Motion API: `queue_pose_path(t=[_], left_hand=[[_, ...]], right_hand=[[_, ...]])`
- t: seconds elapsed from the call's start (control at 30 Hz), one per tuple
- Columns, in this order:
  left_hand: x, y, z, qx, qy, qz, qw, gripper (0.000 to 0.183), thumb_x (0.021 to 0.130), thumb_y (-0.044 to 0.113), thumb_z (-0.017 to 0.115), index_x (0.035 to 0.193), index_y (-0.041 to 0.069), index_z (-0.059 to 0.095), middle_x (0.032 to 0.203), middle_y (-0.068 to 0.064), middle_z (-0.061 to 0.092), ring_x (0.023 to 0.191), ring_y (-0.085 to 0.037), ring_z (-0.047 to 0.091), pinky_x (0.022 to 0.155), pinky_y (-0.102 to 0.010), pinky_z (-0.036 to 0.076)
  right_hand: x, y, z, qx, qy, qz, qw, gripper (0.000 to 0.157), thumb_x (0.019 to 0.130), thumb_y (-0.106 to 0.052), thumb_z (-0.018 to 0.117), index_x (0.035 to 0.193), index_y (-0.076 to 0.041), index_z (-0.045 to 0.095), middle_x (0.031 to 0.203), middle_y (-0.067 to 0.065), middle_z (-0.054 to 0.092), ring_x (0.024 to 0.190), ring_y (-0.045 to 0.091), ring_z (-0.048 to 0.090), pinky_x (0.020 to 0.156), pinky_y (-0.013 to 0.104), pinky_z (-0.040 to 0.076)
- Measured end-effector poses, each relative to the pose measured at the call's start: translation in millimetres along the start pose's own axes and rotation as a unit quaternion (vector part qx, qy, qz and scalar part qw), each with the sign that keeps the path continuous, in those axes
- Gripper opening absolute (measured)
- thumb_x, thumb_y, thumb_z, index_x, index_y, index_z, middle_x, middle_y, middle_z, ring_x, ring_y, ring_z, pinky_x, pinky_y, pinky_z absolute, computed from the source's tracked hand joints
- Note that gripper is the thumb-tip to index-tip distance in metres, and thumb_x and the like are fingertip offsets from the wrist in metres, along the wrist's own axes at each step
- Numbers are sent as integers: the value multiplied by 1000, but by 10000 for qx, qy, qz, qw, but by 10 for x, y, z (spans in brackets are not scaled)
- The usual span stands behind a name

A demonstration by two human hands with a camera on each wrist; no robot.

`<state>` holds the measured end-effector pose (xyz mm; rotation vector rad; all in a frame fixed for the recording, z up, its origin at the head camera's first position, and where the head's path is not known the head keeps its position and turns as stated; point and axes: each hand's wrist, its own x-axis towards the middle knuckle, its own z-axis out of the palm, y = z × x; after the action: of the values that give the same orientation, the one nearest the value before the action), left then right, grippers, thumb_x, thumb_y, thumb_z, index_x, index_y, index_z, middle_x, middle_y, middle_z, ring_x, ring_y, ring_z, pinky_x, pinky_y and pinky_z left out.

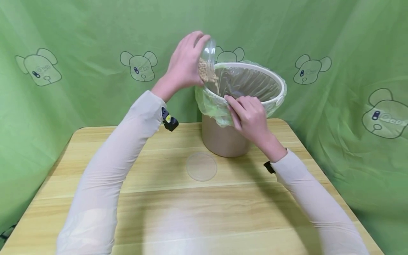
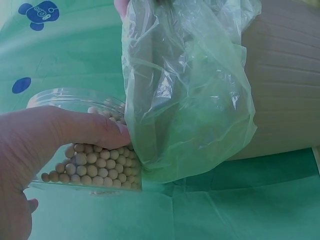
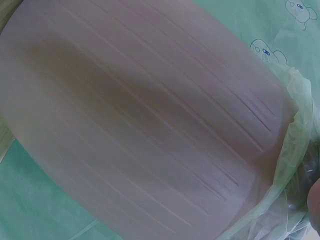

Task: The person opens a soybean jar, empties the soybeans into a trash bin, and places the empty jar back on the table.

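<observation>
My left hand (image 1: 186, 60) grips a clear plastic jar (image 1: 208, 53), tipped on its side at the left rim of a trash can (image 1: 223, 138). Small beige balls (image 2: 102, 167) fill the jar's lower side, and some spill over its mouth into the can. A thin green trash bag (image 2: 195, 110) lines the can and folds over its white rim ring (image 1: 282, 85). At the near rim, my right hand (image 1: 250, 115) holds the edge with its fingers bent over it. Only a bit of that hand shows in the right wrist view.
A round clear lid (image 1: 201, 166) lies flat on the wooden table (image 1: 153, 202), in front of the can. Behind and beside the table hangs a green cloth (image 1: 95, 35) printed with bear heads.
</observation>
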<state>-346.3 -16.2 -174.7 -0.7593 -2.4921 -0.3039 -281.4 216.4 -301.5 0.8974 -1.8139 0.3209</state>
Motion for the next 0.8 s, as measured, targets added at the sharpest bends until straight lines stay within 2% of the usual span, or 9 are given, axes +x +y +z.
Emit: queue_pose_path(t=[0.23, 0.8], left_hand=[[1, 6, 9, 120, 23, 185, 9998, 125, 61, 34, 95, 160, 9, 25, 164, -8, 31, 155, -23, 22, 131, -29, 4], [-1, 27, 22, 142, 12, 212, 9997, 128, 61, 32, 97, 162, 9, 21, 166, -8, 30, 156, -23, 20, 131, -29, 3]], right_hand=[[6, -2, 6, 8, 34, 12, 10000, 25, 98, -8, 62, 121, -3, 72, 80, 17, 64, 68, 35, 56, 62, 45, 45], [10, 2, 7, 22, 36, 27, 10000, 26, 98, -8, 62, 122, -4, 72, 81, 17, 65, 69, 35, 56, 62, 45, 46]])
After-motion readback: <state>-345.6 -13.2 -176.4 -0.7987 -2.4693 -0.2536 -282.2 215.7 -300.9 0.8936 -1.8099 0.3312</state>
